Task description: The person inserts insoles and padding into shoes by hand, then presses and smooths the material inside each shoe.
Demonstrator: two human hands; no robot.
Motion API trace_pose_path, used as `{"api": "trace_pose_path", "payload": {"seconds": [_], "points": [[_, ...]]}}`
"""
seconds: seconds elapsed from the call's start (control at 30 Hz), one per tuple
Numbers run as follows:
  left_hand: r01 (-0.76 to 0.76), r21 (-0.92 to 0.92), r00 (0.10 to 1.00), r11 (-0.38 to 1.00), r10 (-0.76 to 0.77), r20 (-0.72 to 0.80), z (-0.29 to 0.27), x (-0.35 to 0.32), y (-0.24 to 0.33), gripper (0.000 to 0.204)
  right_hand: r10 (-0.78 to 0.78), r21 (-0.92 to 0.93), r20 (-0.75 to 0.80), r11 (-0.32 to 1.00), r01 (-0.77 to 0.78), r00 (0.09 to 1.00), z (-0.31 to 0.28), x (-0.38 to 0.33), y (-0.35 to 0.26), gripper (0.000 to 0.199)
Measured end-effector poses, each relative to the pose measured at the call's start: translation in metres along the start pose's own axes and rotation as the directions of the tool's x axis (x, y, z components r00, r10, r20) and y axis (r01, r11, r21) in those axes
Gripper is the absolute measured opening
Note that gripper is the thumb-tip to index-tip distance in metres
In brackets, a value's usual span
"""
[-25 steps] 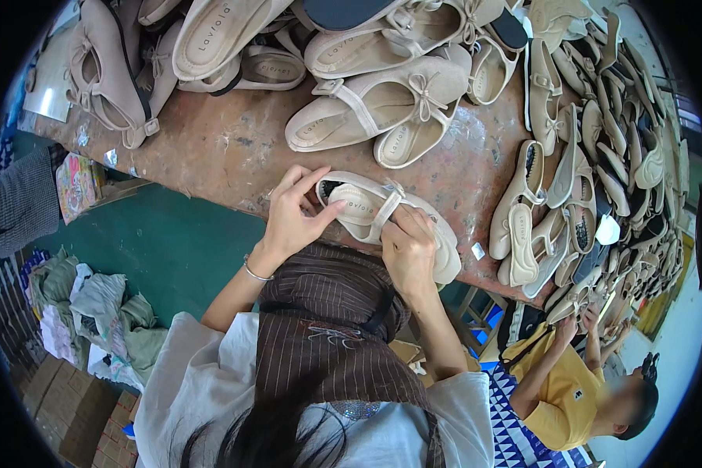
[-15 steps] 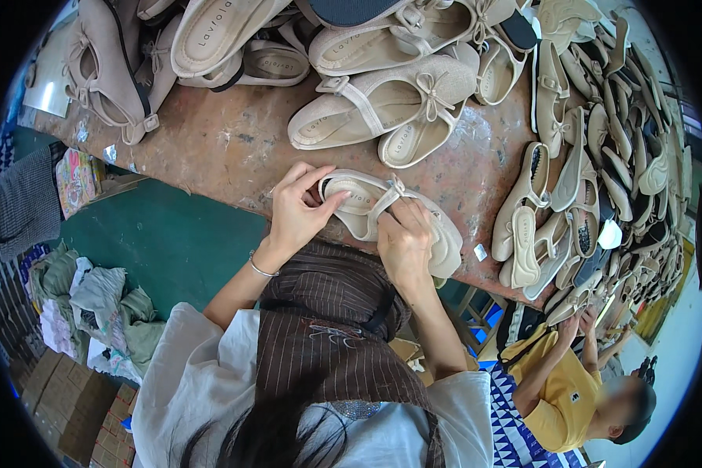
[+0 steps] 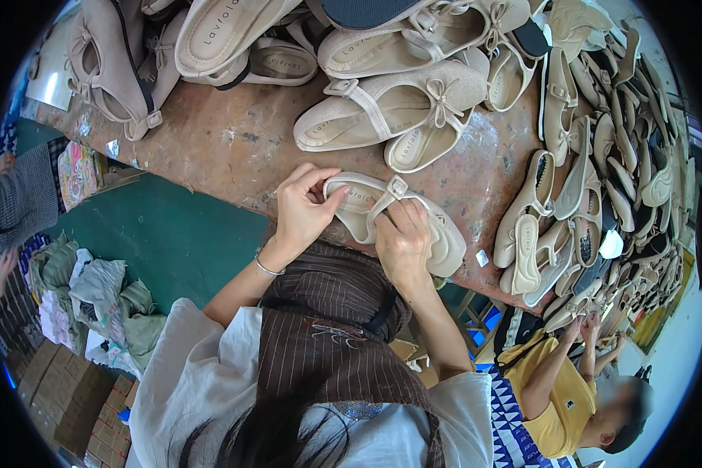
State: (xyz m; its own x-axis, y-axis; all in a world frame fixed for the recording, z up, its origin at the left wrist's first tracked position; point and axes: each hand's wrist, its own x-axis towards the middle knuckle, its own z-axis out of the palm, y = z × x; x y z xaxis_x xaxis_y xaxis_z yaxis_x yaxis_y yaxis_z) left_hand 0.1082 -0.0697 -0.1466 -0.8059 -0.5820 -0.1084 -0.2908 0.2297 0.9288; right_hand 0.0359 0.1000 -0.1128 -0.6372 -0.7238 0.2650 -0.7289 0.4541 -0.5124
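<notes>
A beige strapped flat shoe (image 3: 356, 197) lies at the table's near edge, its heel to the left and its toe to the right. My left hand (image 3: 304, 209) pinches the heel rim, with the thumb on the insole inside. The fingers of my right hand (image 3: 404, 240) reach into the opening past the strap, toward the toe, so their tips are hidden. Just beyond lies a similar beige shoe with a bow (image 3: 374, 117), next to another one (image 3: 425, 142) partly under it.
Piled beige shoes (image 3: 234, 31) cover the table's far side. Loose insoles and shoes (image 3: 526, 253) lie to the right, beside a long heap of shoes (image 3: 639, 164). A co-worker in yellow (image 3: 558, 390) handles shoes at lower right. Cloth bundles (image 3: 105, 300) and cartons (image 3: 66, 390) stand at left.
My hands stay on the shoe in nearly the same grip. The view has shifted slightly. Another person's hands now show at the far left edge.
</notes>
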Motion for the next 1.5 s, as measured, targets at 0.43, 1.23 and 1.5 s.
{"api": "trace_pose_path", "payload": {"seconds": [0.43, 1.23, 1.5], "points": [[-0.035, 0.071, 0.999, 0.997, 0.036, -0.005, 0.003, 0.012, 0.008, 0.004, -0.159, 0.182, 0.417, 0.979, 0.090, 0.895, -0.002, 0.004, 0.019, 0.064], [-0.442, 0.548, 0.852, 0.710, 0.141, 0.504, 0.021, -0.062, 0.074, 0.019, 0.600, 0.222, -0.036, 0.785, -0.579, 0.800, -0.083, 0.009, 0.030, 0.044], [-0.741, 0.438, 0.621, 0.509, 0.269, 0.737, 0.047, -0.070, 0.042, 0.063, 0.449, -0.120, -0.153, 0.876, -0.467, 0.881, -0.015, -0.042, -0.022, 0.032]]}}
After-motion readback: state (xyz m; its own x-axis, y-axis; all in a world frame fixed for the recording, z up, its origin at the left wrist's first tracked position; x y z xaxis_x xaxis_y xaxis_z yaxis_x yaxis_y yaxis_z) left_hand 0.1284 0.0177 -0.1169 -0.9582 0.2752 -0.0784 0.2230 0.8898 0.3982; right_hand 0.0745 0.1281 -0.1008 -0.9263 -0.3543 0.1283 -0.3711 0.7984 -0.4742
